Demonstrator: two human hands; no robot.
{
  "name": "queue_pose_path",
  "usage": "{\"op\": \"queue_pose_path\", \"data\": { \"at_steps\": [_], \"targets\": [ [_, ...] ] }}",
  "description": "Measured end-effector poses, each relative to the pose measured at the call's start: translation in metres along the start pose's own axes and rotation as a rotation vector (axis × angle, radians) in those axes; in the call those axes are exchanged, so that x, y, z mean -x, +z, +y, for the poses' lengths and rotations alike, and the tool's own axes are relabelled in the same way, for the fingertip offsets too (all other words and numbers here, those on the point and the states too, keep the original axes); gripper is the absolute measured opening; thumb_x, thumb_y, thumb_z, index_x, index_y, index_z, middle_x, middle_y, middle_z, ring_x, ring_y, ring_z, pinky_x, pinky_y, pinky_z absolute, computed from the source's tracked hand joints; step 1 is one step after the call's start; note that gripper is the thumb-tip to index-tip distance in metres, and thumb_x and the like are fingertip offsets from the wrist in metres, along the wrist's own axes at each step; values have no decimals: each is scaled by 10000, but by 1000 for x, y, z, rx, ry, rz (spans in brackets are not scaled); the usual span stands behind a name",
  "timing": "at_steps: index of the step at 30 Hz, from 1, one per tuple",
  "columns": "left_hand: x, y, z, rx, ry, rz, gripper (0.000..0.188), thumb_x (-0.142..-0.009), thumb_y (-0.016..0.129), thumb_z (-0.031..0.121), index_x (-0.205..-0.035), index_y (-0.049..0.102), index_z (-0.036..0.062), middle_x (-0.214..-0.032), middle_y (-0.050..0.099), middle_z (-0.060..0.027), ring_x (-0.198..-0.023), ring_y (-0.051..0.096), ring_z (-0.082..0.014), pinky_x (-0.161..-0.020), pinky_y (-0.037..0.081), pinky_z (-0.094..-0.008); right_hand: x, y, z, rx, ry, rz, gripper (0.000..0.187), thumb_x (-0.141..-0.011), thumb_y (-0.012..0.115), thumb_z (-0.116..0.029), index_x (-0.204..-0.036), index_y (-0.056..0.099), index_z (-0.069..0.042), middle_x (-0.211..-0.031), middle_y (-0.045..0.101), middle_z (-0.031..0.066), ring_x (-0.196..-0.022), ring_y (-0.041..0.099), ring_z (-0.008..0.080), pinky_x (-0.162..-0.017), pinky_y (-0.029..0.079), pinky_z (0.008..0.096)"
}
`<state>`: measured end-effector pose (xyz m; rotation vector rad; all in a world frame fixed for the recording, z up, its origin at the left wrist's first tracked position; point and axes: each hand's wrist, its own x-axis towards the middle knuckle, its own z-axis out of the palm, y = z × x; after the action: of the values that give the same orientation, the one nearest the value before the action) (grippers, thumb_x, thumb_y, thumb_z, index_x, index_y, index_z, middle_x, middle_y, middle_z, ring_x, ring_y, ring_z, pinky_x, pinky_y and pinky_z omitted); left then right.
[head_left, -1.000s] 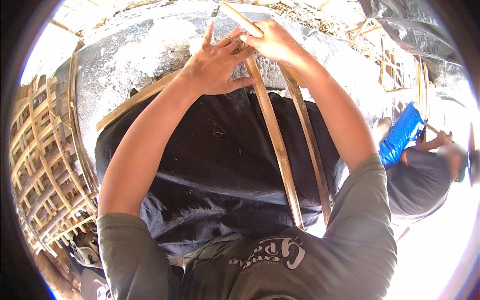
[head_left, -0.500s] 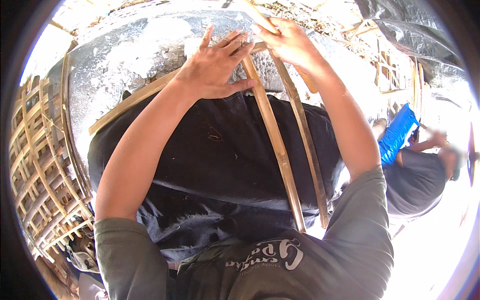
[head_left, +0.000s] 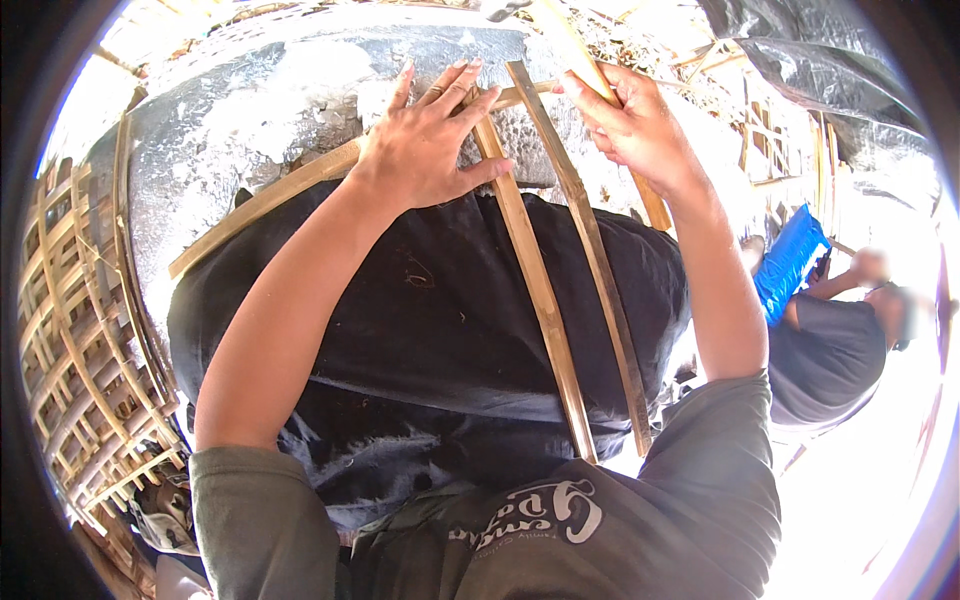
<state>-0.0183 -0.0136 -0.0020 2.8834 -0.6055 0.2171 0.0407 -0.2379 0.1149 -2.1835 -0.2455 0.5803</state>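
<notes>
My left hand [head_left: 425, 140] lies palm down, fingers spread, where a long bamboo strip [head_left: 545, 300] meets a crosswise strip [head_left: 265, 210]. Its thumb rests on the long strip. My right hand [head_left: 635, 125] is closed round the pale wooden handle of a hammer [head_left: 575, 45]. The hammer's dark metal head shows at the top edge, and the handle's butt sticks out below the hand. Between the hands, a second long strip [head_left: 590, 230] crosses the crosswise one and runs back toward my body, roughly beside the first.
Black cloth [head_left: 450, 290] covers my lap. Beyond it lies a whitish, rough-surfaced slab [head_left: 300, 90]. A woven bamboo lattice [head_left: 85, 350] stands at left. A person in dark clothing [head_left: 825, 355] sits at right near a blue bundle [head_left: 792, 265]. Dark plastic sheeting [head_left: 820, 60] hangs at upper right.
My right hand with the hammer has moved right, away from my left hand, uncovering the second strip's far end. The left hand has shifted slightly left.
</notes>
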Motion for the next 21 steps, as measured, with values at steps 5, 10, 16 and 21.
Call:
{"op": "queue_pose_path", "data": {
  "at_steps": [5, 10, 16, 21],
  "targets": [
    [0, 0, 0, -7, 16, 10, 912, -893, 289, 832, -1545, 371, 201, -1594, 357, -88, -1488, 312, -244, -1237, 192, -566, -2, 6, 10, 244, -191, 92, 225, -1000, 622, -250, -1037, 647, -29, -660, 564, 95, -584, 560, 162, -567, 455, 337],
    [2, 1, -2, 28, 30, 49, 890, -920, 298, 797, -1545, 367, 167, -1586, 369, -94, -1483, 320, -262, -1232, 209, -566, 10, 21, 4, 420, -352, 188, 203, -1019, 572, -225, -1094, 575, -37, -698, 617, 218, -641, 660, 369, -574, 485, 430],
    [4, 3, -2, -1, 23, 38, 876, -939, 303, 769, -1553, 345, 146, -1580, 374, -102, -1487, 310, -263, -1236, 202, -561, 24, 25, -21, 529, -398, 167, 171, -1024, 549, -201, -1083, 529, -42, -656, 610, 231, -666, 648, 452, -548, 487, 480],
    [3, 4, -1, -23, 9, 13, 839, -956, 304, 735, -1558, 337, 151, -1583, 373, -98, -1496, 294, -248, -1233, 210, -561, 19, 24, -31, 555, -471, 116, 166, -1017, 562, -200, -1071, 518, -49, -643, 601, 224, -650, 626, 464, -546, 473, 508]
  ]
}}
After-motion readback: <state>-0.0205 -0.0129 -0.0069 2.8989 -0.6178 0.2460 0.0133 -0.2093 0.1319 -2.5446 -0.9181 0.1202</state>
